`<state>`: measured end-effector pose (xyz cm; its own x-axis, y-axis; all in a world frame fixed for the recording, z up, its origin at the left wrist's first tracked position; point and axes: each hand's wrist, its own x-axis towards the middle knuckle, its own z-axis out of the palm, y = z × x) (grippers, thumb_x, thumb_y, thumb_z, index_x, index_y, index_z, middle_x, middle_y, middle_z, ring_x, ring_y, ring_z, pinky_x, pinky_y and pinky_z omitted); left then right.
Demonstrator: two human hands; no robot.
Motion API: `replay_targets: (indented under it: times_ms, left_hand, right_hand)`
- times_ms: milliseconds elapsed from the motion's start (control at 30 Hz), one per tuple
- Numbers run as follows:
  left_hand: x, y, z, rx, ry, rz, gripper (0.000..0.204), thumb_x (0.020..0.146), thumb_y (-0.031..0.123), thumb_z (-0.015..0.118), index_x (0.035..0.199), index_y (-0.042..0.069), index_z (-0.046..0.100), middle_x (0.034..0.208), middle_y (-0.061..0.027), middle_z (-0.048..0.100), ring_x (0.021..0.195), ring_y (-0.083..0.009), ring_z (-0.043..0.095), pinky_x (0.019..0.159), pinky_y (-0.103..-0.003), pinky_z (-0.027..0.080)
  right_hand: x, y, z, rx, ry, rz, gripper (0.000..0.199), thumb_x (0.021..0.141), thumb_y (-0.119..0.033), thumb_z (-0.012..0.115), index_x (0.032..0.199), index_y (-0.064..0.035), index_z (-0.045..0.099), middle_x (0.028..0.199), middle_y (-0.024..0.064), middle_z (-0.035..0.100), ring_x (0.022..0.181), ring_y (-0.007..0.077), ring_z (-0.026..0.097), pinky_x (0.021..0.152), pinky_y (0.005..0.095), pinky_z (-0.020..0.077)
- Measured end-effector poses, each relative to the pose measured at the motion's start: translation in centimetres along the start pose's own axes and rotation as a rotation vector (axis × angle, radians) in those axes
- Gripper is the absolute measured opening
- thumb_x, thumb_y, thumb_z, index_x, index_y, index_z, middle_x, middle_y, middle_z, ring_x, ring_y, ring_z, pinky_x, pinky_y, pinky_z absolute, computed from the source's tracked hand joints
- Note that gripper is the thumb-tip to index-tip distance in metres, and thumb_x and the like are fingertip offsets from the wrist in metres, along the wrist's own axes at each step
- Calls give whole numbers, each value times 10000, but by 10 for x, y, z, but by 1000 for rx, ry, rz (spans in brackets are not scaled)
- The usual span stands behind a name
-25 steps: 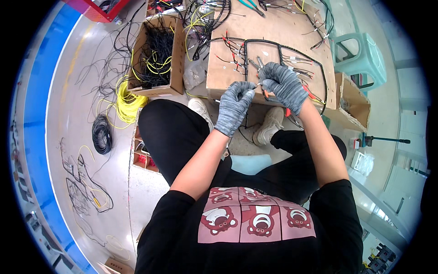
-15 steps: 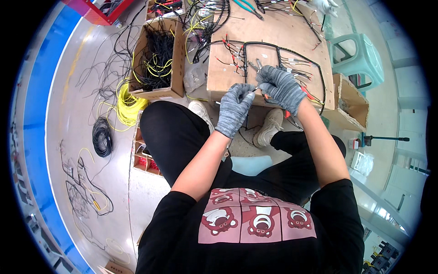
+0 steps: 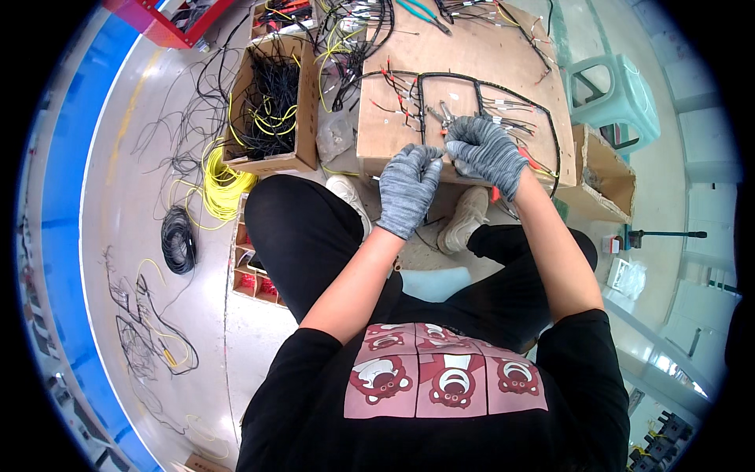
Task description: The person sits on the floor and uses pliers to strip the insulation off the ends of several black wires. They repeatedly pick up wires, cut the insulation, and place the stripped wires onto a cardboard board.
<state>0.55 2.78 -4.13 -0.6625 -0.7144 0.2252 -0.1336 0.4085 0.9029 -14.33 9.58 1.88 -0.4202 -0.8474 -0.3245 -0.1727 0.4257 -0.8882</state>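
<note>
A: Going left to right, where are your 2 gloved hands?

B: Your left hand (image 3: 409, 189) sits near the centre of the frame, fingers bent close to the thumb; you can't tell whether they pinch anything. The black wiring harness (image 3: 452, 75) arches across the wooden board (image 3: 377, 138), upper centre. Your right hand (image 3: 487, 153), right of centre, is curled, its grip hidden.

A: How does the harness handle?

B: Probably light, springy along the trunk, floppy at the thin ends. Hold the trunk; those ends likely bend or snag easily.
</note>
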Motion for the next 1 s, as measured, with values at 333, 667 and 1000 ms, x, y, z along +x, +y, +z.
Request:
replay_targets:
  times_ms: [333, 667, 1000]
  left_hand:
    - [0, -9, 5, -305, -37, -161, 167, 794, 50, 611, 958, 22, 613, 790, -40, 582, 714, -128, 536, 680, -246, 452]
    - [8, -8, -1, -614, -241, -241, 375, 819, 28, 580, 1192, 34, 541, 856, 29, 509, 763, -56, 445, 716, -187, 411]
    - [9, -10, 10, -668, -178, -314, 314, 825, -41, 562, 1133, 18, 554, 979, -8, 578, 842, -71, 501, 779, -197, 427]
  right_hand:
    - [-4, 11, 9, -51, 89, -142, 138, 791, -17, 610, 926, -4, 589, 789, 14, 595, 687, 84, 549, 628, 233, 484]
    - [12, 46, 10, -113, 206, -276, 434, 700, -148, 702, 1050, 4, 496, 852, 119, 596, 784, 213, 592, 722, 298, 478]
    - [-23, 61, -6, -279, 385, -114, 538, 666, -222, 769, 1084, -9, 504, 1020, 103, 564, 965, 208, 547, 868, 335, 439]
